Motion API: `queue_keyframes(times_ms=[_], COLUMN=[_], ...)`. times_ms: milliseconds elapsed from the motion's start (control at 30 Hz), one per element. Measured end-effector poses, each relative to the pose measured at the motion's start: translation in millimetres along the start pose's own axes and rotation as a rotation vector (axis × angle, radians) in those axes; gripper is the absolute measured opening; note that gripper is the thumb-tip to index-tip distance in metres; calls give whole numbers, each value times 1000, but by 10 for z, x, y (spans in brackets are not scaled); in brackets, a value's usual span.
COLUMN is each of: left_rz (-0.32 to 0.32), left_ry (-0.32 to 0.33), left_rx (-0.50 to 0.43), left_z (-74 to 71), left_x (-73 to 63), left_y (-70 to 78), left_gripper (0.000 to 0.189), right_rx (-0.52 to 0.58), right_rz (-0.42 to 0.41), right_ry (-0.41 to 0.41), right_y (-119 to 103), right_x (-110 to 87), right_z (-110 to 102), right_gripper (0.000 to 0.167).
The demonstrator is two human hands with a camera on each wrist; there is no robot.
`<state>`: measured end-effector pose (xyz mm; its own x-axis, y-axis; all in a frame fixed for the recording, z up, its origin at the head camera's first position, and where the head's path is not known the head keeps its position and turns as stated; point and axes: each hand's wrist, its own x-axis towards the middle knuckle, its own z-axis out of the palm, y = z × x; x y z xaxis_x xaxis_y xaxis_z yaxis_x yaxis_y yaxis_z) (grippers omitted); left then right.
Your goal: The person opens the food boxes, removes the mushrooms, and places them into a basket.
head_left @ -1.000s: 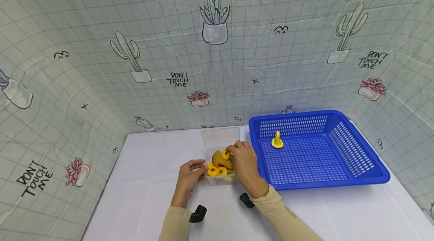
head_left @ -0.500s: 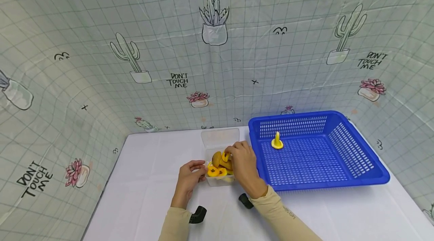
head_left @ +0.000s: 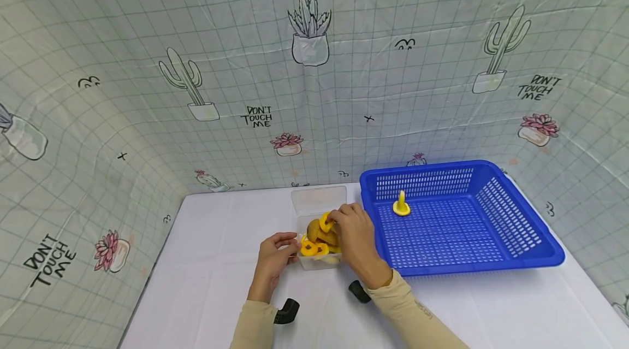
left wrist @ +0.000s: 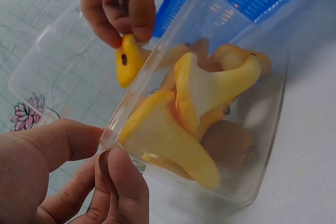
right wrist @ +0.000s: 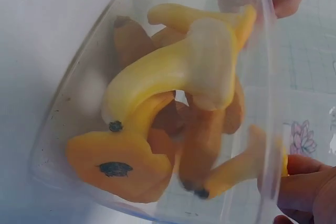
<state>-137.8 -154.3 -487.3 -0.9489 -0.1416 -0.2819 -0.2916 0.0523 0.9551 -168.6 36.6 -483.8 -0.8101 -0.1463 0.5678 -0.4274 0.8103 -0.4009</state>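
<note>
A clear plastic box [head_left: 318, 263] holds several yellow mushroom-shaped pieces [left wrist: 163, 135] and brown, rounded pieces [left wrist: 228, 142]. My left hand [head_left: 275, 255] pinches the left edge of the box between thumb and fingers. With its fingertips, my right hand [head_left: 355, 235] pinches a yellow mushroom-shaped piece [left wrist: 127, 62] by its cap, at the box's right side. The stem of that piece points into the box, seen through the wall in the right wrist view. Part of the box's right side is hidden behind my right hand in the head view.
The box's clear lid [head_left: 319, 200] lies folded back behind it. To the right stands a blue perforated basket [head_left: 472, 270], with one yellow mushroom-shaped piece [head_left: 402, 207] standing in it, stem up. Black curved parts [head_left: 287, 312] stick out by both wrists. A patterned cloth [head_left: 309, 87] hangs behind the table.
The yellow piece in my right fingers has turned and risen slightly, so more of its cap shows. My left hand, the box and the basket stay put.
</note>
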Motion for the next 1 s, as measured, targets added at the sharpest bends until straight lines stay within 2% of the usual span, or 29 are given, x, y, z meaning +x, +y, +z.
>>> queue_keyframes(times_ms=[467,767,1000], left_rz=[-6,-11,-8], left_ry=[0,0,-1], left_rx=[1,-5,-6], left_z=[-4,-9,-11], left_x=[6,23,30], left_y=[-5,-23,-33], left_gripper=[33,33,33], right_rx=[95,145,138], right_rz=[-65,-132,-186], right_ry=[109,104,108], right_y=[-57,-95,-36], right_x=[-44,-125,-186], right_z=[-152,-368,-514], right_gripper=[18,17,18])
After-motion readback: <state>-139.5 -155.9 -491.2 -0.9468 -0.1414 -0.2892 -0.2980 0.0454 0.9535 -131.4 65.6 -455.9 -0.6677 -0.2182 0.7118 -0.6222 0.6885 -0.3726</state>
